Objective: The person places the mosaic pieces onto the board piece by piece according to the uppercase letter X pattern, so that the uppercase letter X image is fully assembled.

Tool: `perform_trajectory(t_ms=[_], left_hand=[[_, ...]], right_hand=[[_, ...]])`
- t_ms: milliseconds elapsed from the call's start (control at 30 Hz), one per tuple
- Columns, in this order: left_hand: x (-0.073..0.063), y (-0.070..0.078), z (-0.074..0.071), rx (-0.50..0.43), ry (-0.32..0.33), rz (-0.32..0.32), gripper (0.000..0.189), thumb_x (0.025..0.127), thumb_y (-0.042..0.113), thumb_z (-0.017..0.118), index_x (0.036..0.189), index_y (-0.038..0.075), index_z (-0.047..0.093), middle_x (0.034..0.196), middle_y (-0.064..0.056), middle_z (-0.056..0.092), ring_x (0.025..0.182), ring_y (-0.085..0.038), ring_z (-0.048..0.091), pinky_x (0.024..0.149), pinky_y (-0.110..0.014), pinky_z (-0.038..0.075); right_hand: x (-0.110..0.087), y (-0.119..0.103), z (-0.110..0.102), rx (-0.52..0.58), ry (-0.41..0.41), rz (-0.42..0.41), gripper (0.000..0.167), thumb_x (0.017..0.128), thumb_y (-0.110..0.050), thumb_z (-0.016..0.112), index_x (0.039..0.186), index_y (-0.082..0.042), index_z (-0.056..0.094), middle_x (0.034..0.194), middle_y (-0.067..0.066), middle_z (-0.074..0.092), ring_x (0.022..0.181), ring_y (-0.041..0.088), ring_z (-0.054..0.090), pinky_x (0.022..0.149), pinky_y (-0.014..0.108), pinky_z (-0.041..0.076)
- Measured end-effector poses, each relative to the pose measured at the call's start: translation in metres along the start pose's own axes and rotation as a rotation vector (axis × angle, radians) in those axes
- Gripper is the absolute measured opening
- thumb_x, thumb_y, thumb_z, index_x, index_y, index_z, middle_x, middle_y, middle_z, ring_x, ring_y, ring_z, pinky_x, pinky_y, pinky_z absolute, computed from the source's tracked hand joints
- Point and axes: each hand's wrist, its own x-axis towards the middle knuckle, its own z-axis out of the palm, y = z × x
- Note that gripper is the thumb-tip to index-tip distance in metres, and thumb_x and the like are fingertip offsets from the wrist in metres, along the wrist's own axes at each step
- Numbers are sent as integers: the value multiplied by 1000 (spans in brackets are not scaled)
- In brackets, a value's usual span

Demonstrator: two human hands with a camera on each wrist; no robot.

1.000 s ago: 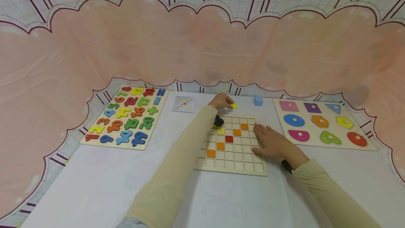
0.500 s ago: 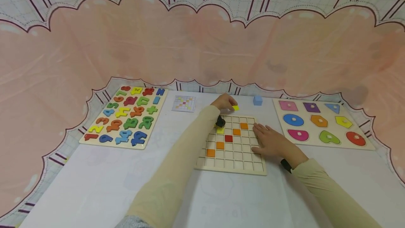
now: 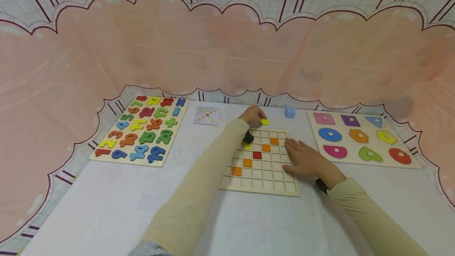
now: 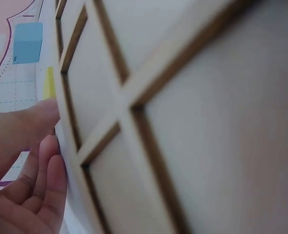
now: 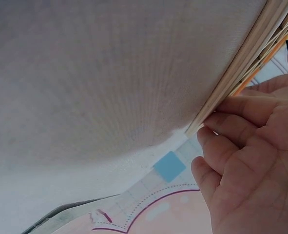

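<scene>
Behind the cream grid board (image 3: 268, 175), my left hand (image 3: 253, 115) holds a small yellow square tile (image 3: 265, 122) at its fingertips, low over the white table. The left wrist view has this yellow tile (image 4: 48, 83) by the thumb, with the other fingers curled below; the exact contact is partly hidden. My right hand (image 3: 307, 160) rests along the board's right edge with fingers extended, touching the rim. On the board, orange tiles (image 3: 266, 148) and a red tile (image 3: 257, 155) form a diagonal. A yellow tile (image 3: 248, 146) shows beside my left wrist, which hides part of the board.
At left lies a number puzzle board (image 3: 142, 131). A small patterned card (image 3: 207, 116) is near the back edge. A blue cube (image 3: 289, 112) stands right of my left hand. The knobbed shape puzzle (image 3: 355, 155) lies at right, and a pink printed cloth (image 3: 227, 54) rises behind.
My left hand and the yellow tile have shifted slightly right and toward the board. The right hand stays at the board's edge.
</scene>
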Motion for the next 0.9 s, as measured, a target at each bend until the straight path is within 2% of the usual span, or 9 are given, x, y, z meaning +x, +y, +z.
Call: perform_trajectory(t_ms=[133,367,567,600,633,767,833,867,900], left_hand=[[1,-2,0,9,9,0,30,82,-2,68,112,4,68,111,-9,66,87,-13,52,84,-26,50],[-3,0,-1,52,35,15,28,80,-2,70,107,1,70,104,-11,67,79,-11,47,70,-20,43],[5,-3,-6,89,3,-2,26,80,5,72,106,4,71,104,-10,68,88,-16,56,83,-26,49],[7,-4,-7,102,2,13,25,80,8,73,105,5,71,103,-8,68,90,-16,57,85,-27,49],[18,-14,-6,92,8,62,25,78,13,77,102,8,73,97,-5,69,86,-14,58,81,-25,49],[23,-20,-10,103,-20,105,24,77,16,78,101,11,74,95,-4,70,86,-15,60,80,-25,49],[17,-17,-12,72,-35,117,24,79,15,76,102,9,73,98,-6,71,88,-16,60,80,-24,50],[3,-6,-15,77,-46,94,25,82,10,72,106,6,71,104,-10,70,93,-19,61,84,-26,50],[-6,-2,-15,69,-41,102,25,83,9,70,108,4,70,106,-12,69,94,-20,61,85,-26,50]], right_hand=[[0,1,0,0,2,-1,84,88,-51,54,143,7,29,152,23,27,141,39,25,115,52,19],[0,1,0,-10,4,-9,83,88,-50,54,143,7,31,151,24,28,140,39,26,114,52,20],[0,0,-1,2,-1,-8,82,88,-49,55,143,8,30,151,25,28,140,39,26,114,53,20],[0,-1,-1,4,-3,-7,83,88,-49,55,143,8,30,151,25,28,140,40,26,114,53,20],[0,-1,-2,6,-5,-6,83,88,-49,55,143,8,30,151,25,28,140,40,26,114,53,20],[0,-1,-2,10,-13,-1,84,87,-50,55,143,8,30,151,25,27,140,39,25,115,53,19],[0,-1,-2,9,-14,-1,84,88,-51,54,143,8,30,151,25,27,140,40,24,115,53,19],[0,-1,-2,7,-12,-2,84,88,-51,54,143,8,30,151,25,27,140,39,24,115,52,19],[-1,-1,-3,8,-11,-2,84,88,-50,54,143,8,29,151,25,27,140,39,24,115,52,19]])
